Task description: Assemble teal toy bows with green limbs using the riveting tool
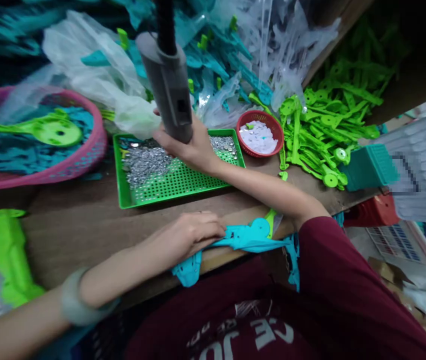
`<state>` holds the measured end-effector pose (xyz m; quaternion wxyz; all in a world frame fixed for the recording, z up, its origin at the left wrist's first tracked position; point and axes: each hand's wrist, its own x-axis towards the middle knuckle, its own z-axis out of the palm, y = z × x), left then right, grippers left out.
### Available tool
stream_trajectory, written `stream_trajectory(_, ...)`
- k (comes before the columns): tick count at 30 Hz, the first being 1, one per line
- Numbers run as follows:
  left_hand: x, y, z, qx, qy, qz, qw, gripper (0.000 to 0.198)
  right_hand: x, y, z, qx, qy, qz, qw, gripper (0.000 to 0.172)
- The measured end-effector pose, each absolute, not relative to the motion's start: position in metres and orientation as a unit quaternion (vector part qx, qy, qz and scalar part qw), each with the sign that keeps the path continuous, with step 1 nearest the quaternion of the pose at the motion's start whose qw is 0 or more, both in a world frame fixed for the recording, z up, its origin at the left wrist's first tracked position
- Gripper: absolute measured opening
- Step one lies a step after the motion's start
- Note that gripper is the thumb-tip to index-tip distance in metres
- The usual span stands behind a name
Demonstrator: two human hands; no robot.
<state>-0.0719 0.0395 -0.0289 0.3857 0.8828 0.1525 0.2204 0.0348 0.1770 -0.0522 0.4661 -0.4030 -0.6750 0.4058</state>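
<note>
My right hand (200,150) reaches over a green perforated tray (183,180), its fingers closed around a grey electric screwdriver (170,90) hanging from a black cord. The screwdriver's tip is hidden. Small silvery metal pieces (143,162) lie in the tray, mostly at its left end. At the table's front edge, my left hand (194,230) is closed over a turquoise plastic part (241,237), pressing it against the wood. More turquoise plastic hangs over the edge on both sides of that hand. A lime-green piece (271,220) touches the part's right end.
A pink basket (98,135) of turquoise pieces stands left. Right of the tray are a red bowl (241,140) of white pieces, a lime-green parts heap (321,125) and a teal bin (370,167). Plastic bags (96,65) and turquoise parts fill the back.
</note>
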Motion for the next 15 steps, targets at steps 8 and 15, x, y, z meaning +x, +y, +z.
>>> stream_trajectory(8,-0.067,0.019,-0.027,0.922,0.192,0.229,0.248,0.029,0.028,0.182,-0.045,-0.335,-0.654,0.367,0.570,0.038)
stream_trajectory(15,-0.066,-0.016,-0.029,0.933,0.267,0.188,0.150,0.038,0.030,0.176,-0.031,-0.324,-0.655,0.363,0.578,0.056)
